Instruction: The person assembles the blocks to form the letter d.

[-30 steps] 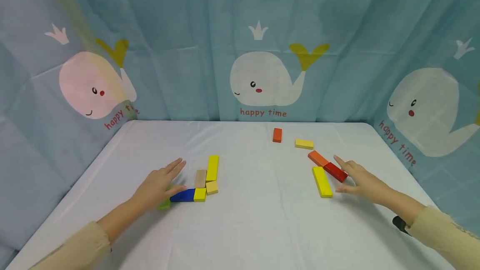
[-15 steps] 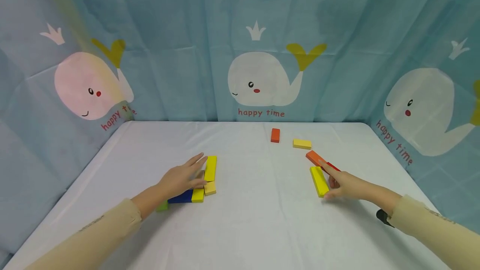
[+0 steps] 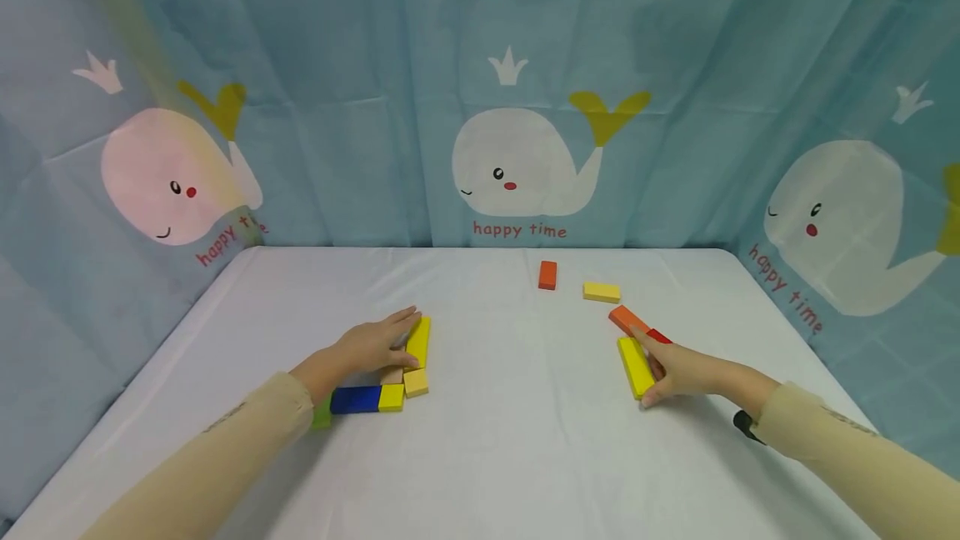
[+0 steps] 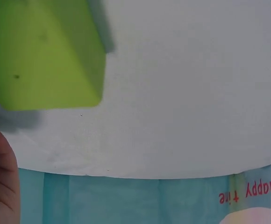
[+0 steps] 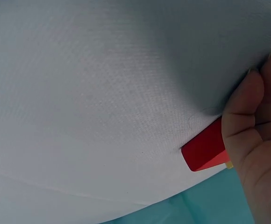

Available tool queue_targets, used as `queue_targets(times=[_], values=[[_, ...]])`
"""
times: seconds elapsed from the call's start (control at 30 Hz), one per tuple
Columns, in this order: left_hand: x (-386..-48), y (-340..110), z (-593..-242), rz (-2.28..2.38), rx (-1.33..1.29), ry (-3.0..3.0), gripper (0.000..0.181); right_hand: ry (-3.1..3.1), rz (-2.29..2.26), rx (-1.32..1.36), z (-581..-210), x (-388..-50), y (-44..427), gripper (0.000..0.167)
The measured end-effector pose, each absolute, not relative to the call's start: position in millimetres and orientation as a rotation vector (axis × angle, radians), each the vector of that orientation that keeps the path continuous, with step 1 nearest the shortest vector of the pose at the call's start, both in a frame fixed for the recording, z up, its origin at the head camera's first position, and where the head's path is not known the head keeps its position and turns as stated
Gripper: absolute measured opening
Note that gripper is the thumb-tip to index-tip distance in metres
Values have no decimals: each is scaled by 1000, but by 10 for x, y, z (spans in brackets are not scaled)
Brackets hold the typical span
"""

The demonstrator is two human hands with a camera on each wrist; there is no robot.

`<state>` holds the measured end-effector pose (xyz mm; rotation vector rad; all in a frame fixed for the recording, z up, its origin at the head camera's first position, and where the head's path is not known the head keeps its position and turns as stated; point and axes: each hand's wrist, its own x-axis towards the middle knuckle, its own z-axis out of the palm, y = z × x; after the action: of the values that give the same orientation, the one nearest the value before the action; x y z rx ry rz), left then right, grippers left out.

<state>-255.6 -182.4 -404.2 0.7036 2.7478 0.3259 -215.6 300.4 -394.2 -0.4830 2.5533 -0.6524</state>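
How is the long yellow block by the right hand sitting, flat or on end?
Flat: in the head view, the long yellow block lies lengthwise on the white tablecloth, broad face up.

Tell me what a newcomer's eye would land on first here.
Probably the large white whale print, centred on the blue fabric curtain behind the white cloth-covered table. Next, the bare left hand at a long yellow rectangular block left of centre, and the bare right hand at another long yellow block farther right.

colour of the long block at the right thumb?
Yellow block; the head view shows it best.
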Motion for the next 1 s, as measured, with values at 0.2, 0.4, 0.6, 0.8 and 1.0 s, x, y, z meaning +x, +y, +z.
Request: queue_targets(times=[0.2, 0.4, 0.6, 0.8, 1.0], values=[[-2584, -1855, -4087, 369, 677, 2711, 88, 2541, -621, -464, -3924, -2154, 2974, 117], [-2568, -1862, -4086, 392, 673, 2697, 86, 2545, -621, -464, -3937, -2157, 2971, 115], [-2581, -1859, -4087, 392, 643, 2693, 87, 2559, -608, -451, -3936, -2168, 2986, 113], [-2581, -1853, -4100, 404, 615, 2692, 86, 2593, -644, -511, -3956, -2167, 2977, 107], [-2573, -1868, -4132, 408, 603, 2690, 87, 2615, -663, -576, -3954, -2109, 2920, 102]])
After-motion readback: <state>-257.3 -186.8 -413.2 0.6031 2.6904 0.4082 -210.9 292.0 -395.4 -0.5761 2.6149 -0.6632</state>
